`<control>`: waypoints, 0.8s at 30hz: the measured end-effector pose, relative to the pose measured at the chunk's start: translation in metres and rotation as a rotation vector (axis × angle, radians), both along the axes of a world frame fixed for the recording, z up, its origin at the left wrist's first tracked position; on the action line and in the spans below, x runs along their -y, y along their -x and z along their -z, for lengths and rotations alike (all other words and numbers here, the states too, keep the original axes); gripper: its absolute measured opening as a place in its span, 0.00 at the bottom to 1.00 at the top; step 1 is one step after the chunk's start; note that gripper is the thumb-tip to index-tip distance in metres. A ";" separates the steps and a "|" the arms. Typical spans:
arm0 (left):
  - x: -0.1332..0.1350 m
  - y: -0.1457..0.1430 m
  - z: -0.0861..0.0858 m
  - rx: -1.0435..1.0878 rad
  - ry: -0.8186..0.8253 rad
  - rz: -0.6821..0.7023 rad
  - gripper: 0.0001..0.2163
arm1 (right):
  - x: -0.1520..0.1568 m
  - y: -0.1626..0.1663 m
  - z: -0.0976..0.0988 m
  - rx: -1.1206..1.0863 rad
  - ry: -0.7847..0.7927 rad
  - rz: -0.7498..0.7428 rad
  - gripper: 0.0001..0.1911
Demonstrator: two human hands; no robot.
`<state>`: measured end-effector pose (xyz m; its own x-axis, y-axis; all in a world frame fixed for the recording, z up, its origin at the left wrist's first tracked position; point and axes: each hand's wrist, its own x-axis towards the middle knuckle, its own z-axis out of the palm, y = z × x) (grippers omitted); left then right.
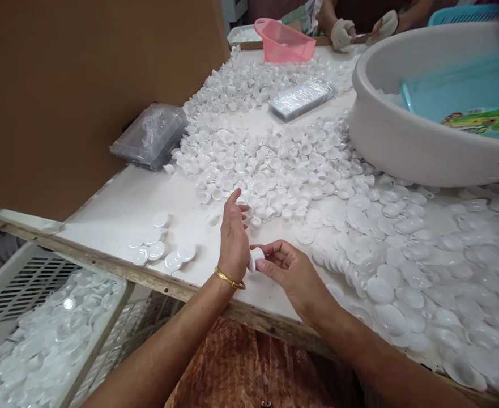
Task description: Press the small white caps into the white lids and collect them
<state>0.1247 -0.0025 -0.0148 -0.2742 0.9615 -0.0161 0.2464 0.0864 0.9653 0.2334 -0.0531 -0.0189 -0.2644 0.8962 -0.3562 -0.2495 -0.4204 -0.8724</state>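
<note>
Between thumb and fingers, my right hand (pixel 291 269) grips a small white plastic piece (pixel 256 256) with a round flange and a short cup-like part. The flange faces my left hand (pixel 233 241) and lies against the heel of its palm. That left hand is raised on edge, its fingers stretched out and not wrapped round anything. Just beyond it spreads a pile of small white cup-shaped pieces (pixel 270 164). Flat white discs (pixel 380 289) lie heaped at my right. Several joined-looking white pieces (pixel 156 249) rest on the table left of my left hand.
A large white tub (pixel 402 147) holding a blue tray (pixel 453 102) stands at right. Plastic-wrapped packs (pixel 302 99) and a pink scoop (pixel 285 45) sit farther back. A basket of white pieces (pixel 58 328) is below the wooden table edge (pixel 164 288). Another person's gloved hands (pixel 341 34) are opposite.
</note>
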 end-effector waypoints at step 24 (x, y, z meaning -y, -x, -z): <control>0.010 -0.012 -0.017 -0.439 -0.176 0.273 0.21 | -0.002 -0.015 0.005 0.332 -0.364 -0.157 0.07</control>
<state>0.1369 -0.0121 0.0023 0.0413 0.9765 0.2115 0.6205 -0.1910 0.7606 0.2480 -0.0507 -0.0243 -0.3317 0.9362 -0.1160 0.1074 -0.0847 -0.9906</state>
